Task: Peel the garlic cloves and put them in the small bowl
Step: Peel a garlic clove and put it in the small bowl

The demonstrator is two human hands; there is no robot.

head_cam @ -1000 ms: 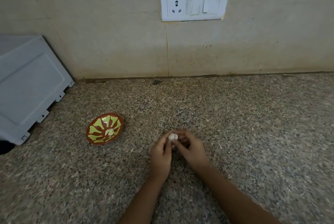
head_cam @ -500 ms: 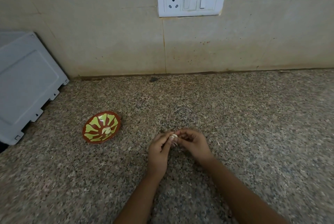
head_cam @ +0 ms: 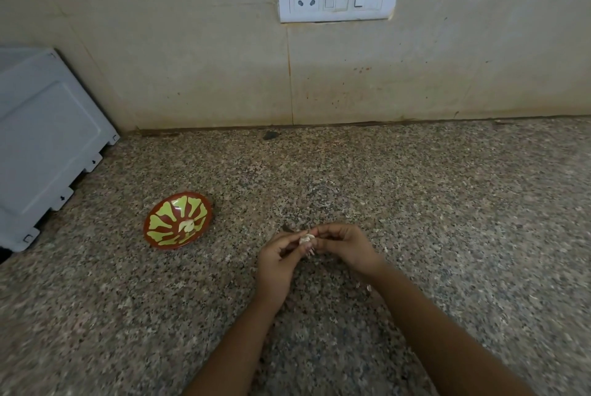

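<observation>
1. Garlic clove [head_cam: 307,239], pale and partly wrapped in papery skin, sits pinched between the fingertips of both hands, low over the speckled granite counter [head_cam: 447,203] near the middle of the scene.
2. Left hand [head_cam: 276,264] curls round the clove from the left. Right hand [head_cam: 347,248] meets it from the right, thumb and forefinger nipping at its top. Both hands are closed on the clove and neither is spread.
3. Stripping the skin appears to be the step in hand. To do it well, the left hand should steady the clove firmly without crushing it, while the right catches a loose edge of skin and draws it along the clove's length. Turning the clove between pulls would bring the hidden side round. How much skin clings there cannot be told.
4. Small bowl [head_cam: 160,223], red-brown with a yellow-green petal pattern, stands on the counter left of the hands, apart from them and a little farther back. One pale piece [head_cam: 187,225], seemingly a peeled clove, lies at its centre; nothing else shows inside.
5. Once bare, the clove needs only a short carry leftward. The dish looks shallow, so a low release over its centre would likely keep the clove from skipping out.
</observation>
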